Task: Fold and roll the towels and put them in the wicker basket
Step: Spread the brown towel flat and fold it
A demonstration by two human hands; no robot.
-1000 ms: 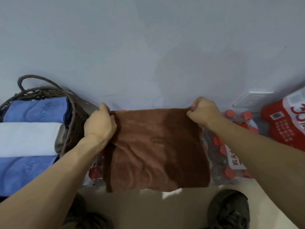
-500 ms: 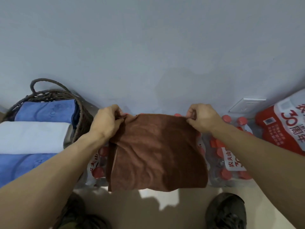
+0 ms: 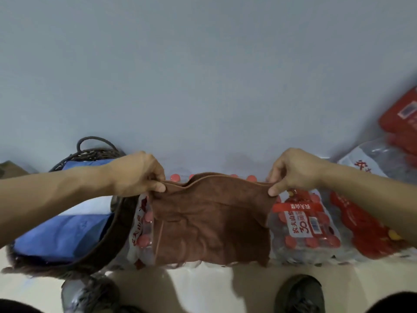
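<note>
Left hand (image 3: pixel 137 175) and right hand (image 3: pixel 293 171) each pinching a top corner of a doubled brown terry towel (image 3: pixel 212 222), hanging slack, dark woven wicker basket (image 3: pixel 112 240) at left holding blue folded towels (image 3: pixel 61 238)

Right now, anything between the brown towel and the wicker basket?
Nothing visible. Left hand and right hand pinch the brown towel's top corners in the air; the wicker basket sits just left, open-topped, already holding blue towels.

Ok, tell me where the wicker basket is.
Head view, lower left: the wicker basket sits under the left forearm, beside the hanging brown towel, with blue towels inside.
</note>
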